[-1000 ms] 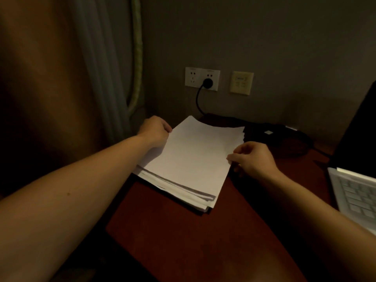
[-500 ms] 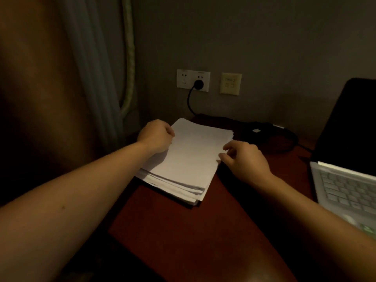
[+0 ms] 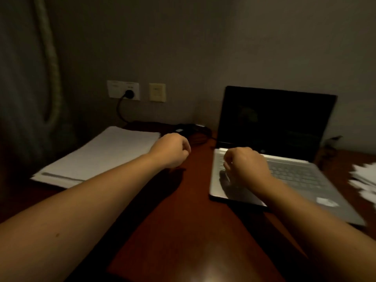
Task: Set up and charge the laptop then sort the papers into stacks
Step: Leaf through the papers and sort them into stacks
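A: Standing here with the head camera's view, what's where?

B: The open silver laptop with the black screen [image 3: 295,176] sits on the red-brown wooden counter [image 3: 183,231], right of middle, and its screen is dark. A neat stack of white paper sheets [image 3: 105,155] lies at the left. A ragged heap of white papers [image 3: 364,180] shows at the right edge, cut off by the frame.

A: And the hands?

B: The left hand [image 3: 169,150] hovers over bare counter between the neat stack and the laptop. The right hand [image 3: 246,165] hangs above the left of the keyboard. Each grip is loose, fingers curled in, holding nothing.

A: Is it charging?

B: A black plug [image 3: 129,93] sits in the white wall socket [image 3: 116,88]. The black charger cable [image 3: 193,130] lies bundled near the wall, between the stack and the laptop. Whether it reaches the laptop I can't tell.

A: What might go wrong?

B: I'd guess a hand swinging across could catch that cable and tug the plug out, or drag the laptop. The ragged heap lies splayed, so a careless grab could scatter its sheets. The dim light won't help in telling sheets apart.

A: Counts?

B: One laptop, two lots of paper, two hands, one plug, one socket, one beige wall plate [image 3: 157,92] beside it, and one cable bundle.
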{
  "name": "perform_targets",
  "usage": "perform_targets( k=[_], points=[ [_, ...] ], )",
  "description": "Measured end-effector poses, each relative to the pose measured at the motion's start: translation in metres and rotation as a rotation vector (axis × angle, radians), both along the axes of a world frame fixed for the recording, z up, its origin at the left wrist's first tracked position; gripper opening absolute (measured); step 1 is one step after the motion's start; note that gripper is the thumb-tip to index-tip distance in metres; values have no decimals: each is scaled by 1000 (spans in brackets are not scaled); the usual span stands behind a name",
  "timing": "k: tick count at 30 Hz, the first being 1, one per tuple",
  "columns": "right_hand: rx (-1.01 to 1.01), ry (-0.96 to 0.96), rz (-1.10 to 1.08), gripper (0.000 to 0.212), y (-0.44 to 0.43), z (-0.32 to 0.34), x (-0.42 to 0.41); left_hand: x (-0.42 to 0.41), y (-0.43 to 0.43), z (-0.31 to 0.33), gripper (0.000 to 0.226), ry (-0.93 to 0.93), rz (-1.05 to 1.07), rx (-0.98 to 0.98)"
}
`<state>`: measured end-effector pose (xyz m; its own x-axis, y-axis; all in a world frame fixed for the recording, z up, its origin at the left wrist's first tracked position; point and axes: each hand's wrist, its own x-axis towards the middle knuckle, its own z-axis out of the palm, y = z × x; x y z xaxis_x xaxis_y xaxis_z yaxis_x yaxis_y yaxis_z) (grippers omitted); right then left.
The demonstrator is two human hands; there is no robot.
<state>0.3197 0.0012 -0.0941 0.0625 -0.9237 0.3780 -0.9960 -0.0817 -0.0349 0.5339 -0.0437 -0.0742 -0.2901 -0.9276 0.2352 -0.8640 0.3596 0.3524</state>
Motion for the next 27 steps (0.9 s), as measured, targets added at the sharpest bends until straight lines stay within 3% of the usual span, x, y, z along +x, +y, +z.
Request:
perform_targets(
  k=[13,18,22,27],
  points=[
    [15,-30,-383,25,89,-14,-243,-279,39,-21,21,-125,-421,-153],
    [154,1,-589,49,100,-19,-320,-358,49,-30,29,-235,-594,-163],
    [191,-83,-601,51,101,-23,-362,-412,47,-40,36,-286,-626,-221],
    [198,-134,-526,41,93,-24,-398,-467,27,-47,37,-210,-652,-222]
  ],
)
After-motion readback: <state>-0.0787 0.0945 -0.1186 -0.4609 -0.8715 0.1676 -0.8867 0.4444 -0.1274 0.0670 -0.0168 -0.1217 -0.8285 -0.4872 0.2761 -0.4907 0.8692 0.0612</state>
